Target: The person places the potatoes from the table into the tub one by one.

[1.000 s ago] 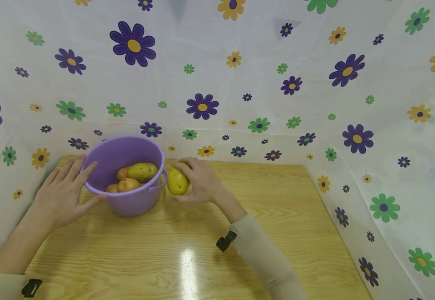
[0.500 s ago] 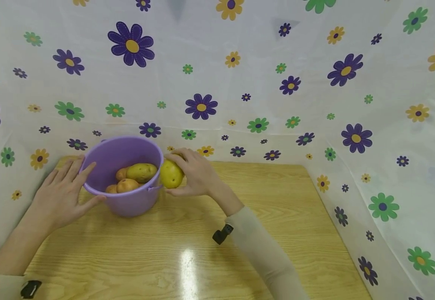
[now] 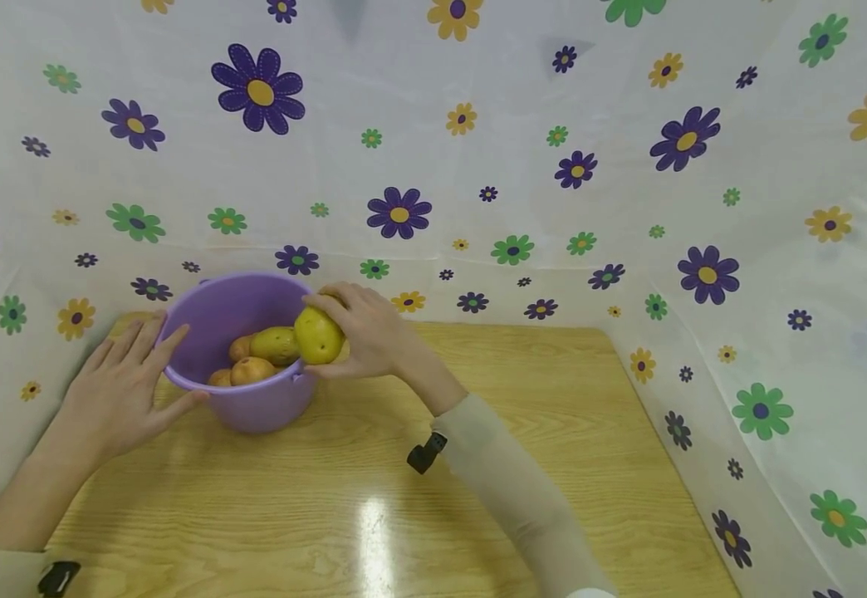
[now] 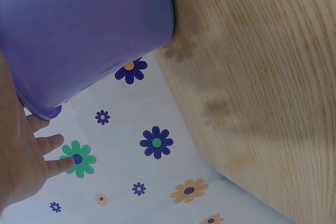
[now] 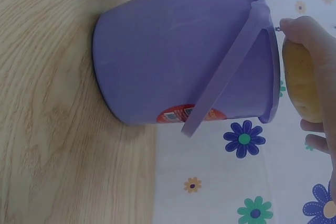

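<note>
A purple bucket (image 3: pixel 257 411) stands upright on the wooden table, at the left in the head view. Inside lie several potatoes, among them a tan one (image 3: pixel 252 370) and a yellowish one (image 3: pixel 274 342). My right hand (image 3: pixel 369 332) grips a yellow potato (image 3: pixel 319 336) between thumb and fingers, at the right side of the rim. The right wrist view has this potato (image 5: pixel 302 80) just above the bucket's rim. Spread fairly straight, the fingers of my left hand (image 3: pixel 115 390) touch the left side of the rim, its thumb near the front.
The bucket's handle (image 5: pixel 226 69) hangs down its side, over a red label (image 5: pixel 176 115). White flower-printed cloth (image 3: pixel 463 191) walls in the wooden table (image 3: pixel 523 399) at the back and both sides. A bright reflection lies on the table's front middle.
My right hand has lifted the potato and carried it leftward, from beside the bucket to its rim. The left hand stays at the bucket's left side.
</note>
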A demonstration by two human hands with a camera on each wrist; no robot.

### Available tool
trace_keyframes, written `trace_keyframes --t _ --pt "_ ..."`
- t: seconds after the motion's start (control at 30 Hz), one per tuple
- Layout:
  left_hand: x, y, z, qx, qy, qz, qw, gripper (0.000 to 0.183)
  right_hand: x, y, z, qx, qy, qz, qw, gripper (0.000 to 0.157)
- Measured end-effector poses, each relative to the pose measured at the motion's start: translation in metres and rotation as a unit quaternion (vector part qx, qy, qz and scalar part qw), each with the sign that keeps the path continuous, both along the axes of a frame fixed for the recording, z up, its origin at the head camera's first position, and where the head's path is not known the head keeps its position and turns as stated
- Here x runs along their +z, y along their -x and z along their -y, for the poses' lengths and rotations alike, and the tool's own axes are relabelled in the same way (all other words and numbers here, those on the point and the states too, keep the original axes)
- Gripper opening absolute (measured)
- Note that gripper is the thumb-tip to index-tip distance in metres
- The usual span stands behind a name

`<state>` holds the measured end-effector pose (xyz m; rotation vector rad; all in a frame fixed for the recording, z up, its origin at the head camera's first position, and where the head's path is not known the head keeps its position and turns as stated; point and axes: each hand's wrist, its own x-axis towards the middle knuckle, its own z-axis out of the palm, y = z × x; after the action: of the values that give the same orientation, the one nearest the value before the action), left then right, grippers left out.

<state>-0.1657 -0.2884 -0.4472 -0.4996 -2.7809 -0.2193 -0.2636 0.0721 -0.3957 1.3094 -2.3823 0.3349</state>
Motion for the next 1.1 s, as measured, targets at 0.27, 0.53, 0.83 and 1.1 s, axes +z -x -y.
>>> trace_keyframes --t 0.27,0.53,0.83,1.1 --pt "0.001 -0.001 -0.001 0.0 -0.004 0.002 1.0 0.102 0.004 0.006 0.016 -0.013 -0.012 0.026 1.0 0.097" --pt "0.001 -0.001 0.0 0.002 -0.002 0.003 1.0 0.1 0.009 0.011 0.029 -0.022 -0.023 0.054 0.998 0.097" --pt "0.001 0.0 0.0 0.002 -0.002 0.001 1.0 0.101 0.016 0.016 0.045 -0.024 -0.082 0.059 0.995 0.096" --pt "0.003 -0.002 0.0 0.002 0.001 0.004 1.0 0.101 0.022 0.02 0.059 -0.033 -0.16 0.073 0.984 0.095"
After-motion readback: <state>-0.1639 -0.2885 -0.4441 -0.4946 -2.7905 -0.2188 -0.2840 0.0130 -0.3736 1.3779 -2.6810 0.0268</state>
